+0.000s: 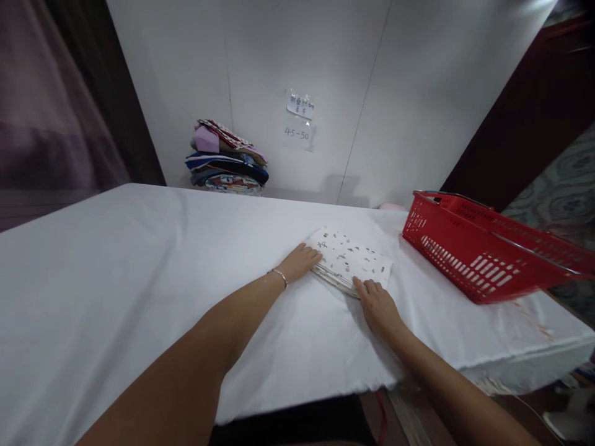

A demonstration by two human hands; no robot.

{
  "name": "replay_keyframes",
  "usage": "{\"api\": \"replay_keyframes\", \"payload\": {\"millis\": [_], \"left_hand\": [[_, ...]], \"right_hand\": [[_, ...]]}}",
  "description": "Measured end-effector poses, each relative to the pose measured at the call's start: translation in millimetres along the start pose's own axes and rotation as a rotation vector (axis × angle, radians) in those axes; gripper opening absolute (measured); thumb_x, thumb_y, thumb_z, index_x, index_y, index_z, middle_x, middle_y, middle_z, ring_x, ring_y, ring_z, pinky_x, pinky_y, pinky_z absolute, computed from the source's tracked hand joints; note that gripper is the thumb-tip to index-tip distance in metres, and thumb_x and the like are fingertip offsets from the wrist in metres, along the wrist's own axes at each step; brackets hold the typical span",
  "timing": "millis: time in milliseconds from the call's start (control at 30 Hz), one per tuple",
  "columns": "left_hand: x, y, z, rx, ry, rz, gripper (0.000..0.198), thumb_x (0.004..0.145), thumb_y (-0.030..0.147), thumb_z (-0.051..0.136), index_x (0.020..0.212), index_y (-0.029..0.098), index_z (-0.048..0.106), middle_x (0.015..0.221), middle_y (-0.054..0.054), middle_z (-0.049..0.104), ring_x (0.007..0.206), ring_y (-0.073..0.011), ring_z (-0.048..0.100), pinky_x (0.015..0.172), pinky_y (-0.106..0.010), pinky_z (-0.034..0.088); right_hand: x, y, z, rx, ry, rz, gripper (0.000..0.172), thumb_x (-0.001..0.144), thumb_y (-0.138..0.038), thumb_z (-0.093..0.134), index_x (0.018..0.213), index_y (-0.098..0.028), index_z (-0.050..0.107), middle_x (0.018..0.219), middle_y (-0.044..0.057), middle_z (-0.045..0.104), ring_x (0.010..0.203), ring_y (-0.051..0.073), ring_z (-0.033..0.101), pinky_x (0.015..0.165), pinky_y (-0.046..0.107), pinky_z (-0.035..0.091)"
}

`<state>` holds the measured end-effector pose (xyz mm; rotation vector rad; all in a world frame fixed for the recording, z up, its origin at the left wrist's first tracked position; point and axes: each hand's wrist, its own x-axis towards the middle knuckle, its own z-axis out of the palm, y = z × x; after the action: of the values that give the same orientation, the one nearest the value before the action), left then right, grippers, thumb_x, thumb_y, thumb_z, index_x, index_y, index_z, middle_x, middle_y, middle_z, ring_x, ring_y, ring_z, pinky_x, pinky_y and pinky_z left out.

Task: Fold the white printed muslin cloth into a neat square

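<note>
A folded white cloth with small dark prints (351,259) lies on the white-covered table (139,279). My left hand (300,261) rests against the cloth's left edge, fingers stretched out along it. My right hand (377,303) lies at the cloth's near corner, fingertips touching the folded edge, fingers fairly flat. Neither hand lifts the cloth. A thin bracelet (280,276) circles my left wrist.
A red plastic basket (483,260) with metal handles stands to the right of the cloth, near the table's right edge. A stack of folded coloured clothes (227,158) lies at the back against the white wall, under paper notes (300,121).
</note>
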<state>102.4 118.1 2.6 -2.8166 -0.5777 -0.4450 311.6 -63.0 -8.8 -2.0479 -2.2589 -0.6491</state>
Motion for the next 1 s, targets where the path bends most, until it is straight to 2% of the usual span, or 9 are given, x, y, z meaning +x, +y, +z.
{"api": "replay_keyframes", "payload": {"millis": [233,333,533,667,800,900,1000], "left_hand": [[1.0,-0.8,1.6,0.060,-0.004,0.008,0.039,0.081,-0.001,0.031,0.110,0.017,0.050,0.095,-0.008,0.059,0.088,-0.0187,0.051,0.085,-0.031,0.032],[5.3,-1.6,-0.7,0.056,-0.011,-0.001,0.041,0.080,-0.001,0.031,0.111,0.017,0.051,0.091,-0.008,0.060,0.087,-0.0189,0.052,0.086,-0.032,0.032],[17.6,-8.1,-20.5,0.001,0.006,-0.008,0.050,0.078,0.004,0.036,0.126,0.018,0.040,0.100,-0.008,0.060,0.095,-0.0200,0.053,0.093,-0.036,0.027],[25.4,-17.1,-51.4,0.000,0.018,0.016,0.057,0.076,0.005,0.039,0.131,0.017,0.034,0.102,-0.009,0.058,0.094,-0.0206,0.053,0.088,-0.034,0.033],[24.7,-31.8,-94.9,0.015,0.066,0.010,0.061,0.075,0.006,0.039,0.134,0.018,0.029,0.115,-0.010,0.052,0.093,-0.0211,0.053,0.082,-0.033,0.038],[11.2,-44.1,-133.2,-0.021,0.088,0.021,0.063,0.075,0.009,0.042,0.135,0.021,0.027,0.124,-0.008,0.046,0.102,-0.0214,0.051,0.087,-0.033,0.039],[-14.1,-51.4,-176.8,-0.065,0.081,0.030,0.059,0.078,0.015,0.044,0.135,0.023,0.029,0.128,-0.007,0.042,0.113,-0.0219,0.045,0.096,-0.034,0.035]], "right_hand": [[6.6,7.5,-9.5,-0.029,-0.048,-0.001,0.062,0.073,0.001,0.038,0.133,-0.014,0.037,0.096,0.012,0.056,0.080,0.022,0.050,0.067,0.032,0.041],[11.5,14.1,-15.4,-0.053,-0.052,-0.002,0.064,0.072,0.001,0.039,0.133,-0.015,0.037,0.094,0.012,0.056,0.079,0.022,0.050,0.065,0.032,0.040],[26.6,35.1,-40.0,-0.070,0.012,-0.025,0.061,0.073,0.000,0.039,0.131,-0.018,0.039,0.097,0.012,0.056,0.081,0.022,0.050,0.066,0.031,0.040],[38.3,51.0,-67.4,-0.082,0.078,-0.039,0.059,0.075,0.000,0.035,0.131,-0.017,0.040,0.105,0.012,0.056,0.087,0.023,0.049,0.066,0.031,0.041],[47.7,61.0,-105.1,-0.006,0.147,-0.074,0.065,0.072,-0.002,0.037,0.135,-0.019,0.036,0.113,0.011,0.054,0.098,0.025,0.049,0.071,0.032,0.045],[48.7,60.7,-135.3,0.167,0.189,-0.070,0.071,0.069,-0.005,0.039,0.138,-0.023,0.031,0.119,0.009,0.052,0.100,0.023,0.051,0.073,0.033,0.047],[44.1,53.3,-159.0,0.480,0.164,-0.095,0.067,0.071,-0.008,0.039,0.136,-0.026,0.034,0.118,0.006,0.055,0.096,0.020,0.056,0.071,0.031,0.049]]}}
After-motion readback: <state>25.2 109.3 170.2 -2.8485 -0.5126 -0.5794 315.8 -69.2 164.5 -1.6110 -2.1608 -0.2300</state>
